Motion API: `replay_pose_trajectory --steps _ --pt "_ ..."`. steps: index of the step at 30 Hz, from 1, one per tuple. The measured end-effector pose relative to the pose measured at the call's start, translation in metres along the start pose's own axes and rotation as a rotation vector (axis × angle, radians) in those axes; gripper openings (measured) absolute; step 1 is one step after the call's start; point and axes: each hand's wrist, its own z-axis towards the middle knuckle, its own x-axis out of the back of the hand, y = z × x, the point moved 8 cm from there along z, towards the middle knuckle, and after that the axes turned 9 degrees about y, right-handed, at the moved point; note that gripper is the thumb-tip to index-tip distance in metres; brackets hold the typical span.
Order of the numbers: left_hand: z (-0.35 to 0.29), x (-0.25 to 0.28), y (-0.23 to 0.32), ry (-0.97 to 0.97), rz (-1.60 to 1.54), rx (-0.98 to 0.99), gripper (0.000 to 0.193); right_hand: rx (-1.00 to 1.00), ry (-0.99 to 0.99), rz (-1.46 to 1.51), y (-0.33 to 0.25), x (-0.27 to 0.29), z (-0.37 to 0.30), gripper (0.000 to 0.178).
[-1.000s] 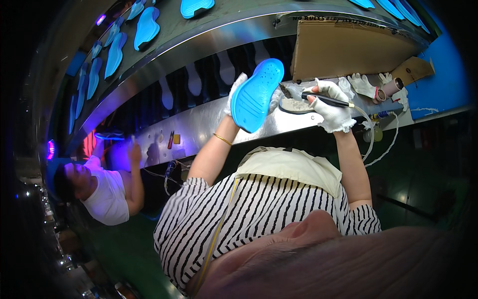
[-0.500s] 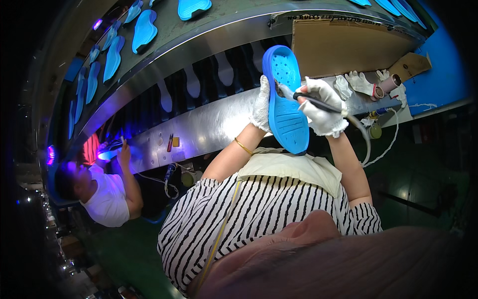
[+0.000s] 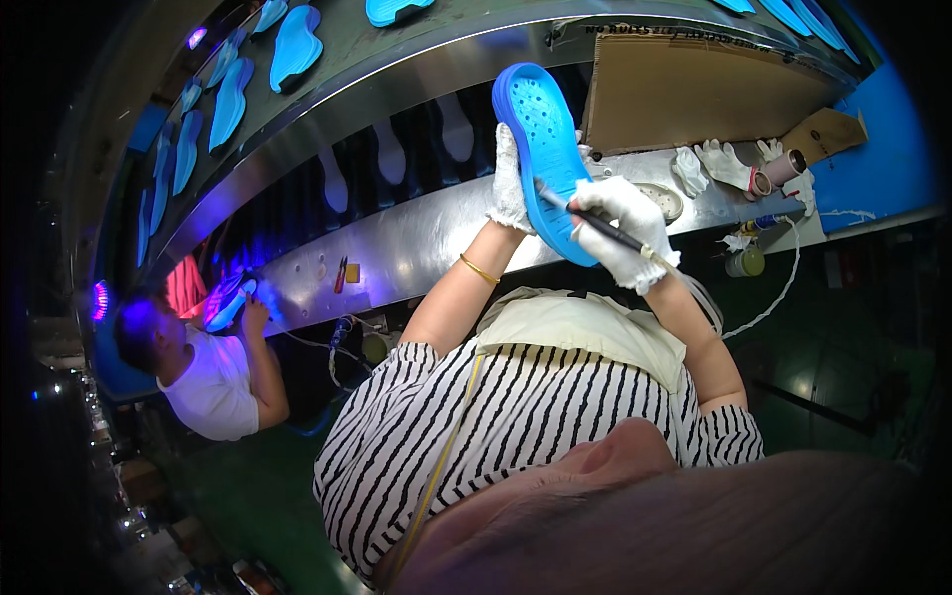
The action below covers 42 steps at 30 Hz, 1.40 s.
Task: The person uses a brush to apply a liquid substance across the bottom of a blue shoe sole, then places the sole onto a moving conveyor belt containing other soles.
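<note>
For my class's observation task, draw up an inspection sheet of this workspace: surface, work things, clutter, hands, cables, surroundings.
Surface: shiny metal bench.
Work things: blue sole, raised; brush, its tip at the sole.
Clutter: white gloves, pink tube, yellow block.
Hands: left hand, gloved, holds the sole; right hand, gloved, fingers around the brush.
Cables: white cord hanging off the bench.
Surroundings: belt carrying blue soles; another person at left.
</note>
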Motion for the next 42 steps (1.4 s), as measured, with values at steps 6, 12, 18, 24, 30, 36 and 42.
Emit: replay_pose_trajectory --steps 6,12,18,24,30,36,42 --pt "-0.011 -0.019 0.014 -0.055 -0.128 -0.036 0.088 -0.302 -0.088 0.192 0.026 0.005 -0.003 0.016" --pt "-0.05 -0.066 -0.013 -0.145 -0.095 0.013 0.098 -0.379 0.148 0.35 0.041 0.035 0.007 0.015" --pt "-0.028 -0.057 0.0 -0.179 0.077 -0.021 0.092 -0.291 -0.004 0.438 0.013 -0.004 -0.01 0.015" --pt "-0.034 -0.065 0.012 -0.192 0.072 -0.117 0.098 -0.384 0.161 0.361 0.031 0.018 -0.011 0.015" --pt "-0.035 -0.075 0.02 -0.235 0.065 -0.164 0.091 -0.334 -0.035 0.444 0.012 -0.011 -0.019 0.016" --pt "-0.037 -0.089 0.026 -0.281 0.054 -0.147 0.089 -0.174 0.024 0.303 0.005 0.008 -0.008 0.013" --pt "-0.034 -0.09 0.026 -0.307 0.04 -0.027 0.087 -0.289 -0.005 0.404 0.013 0.009 -0.001 0.008"
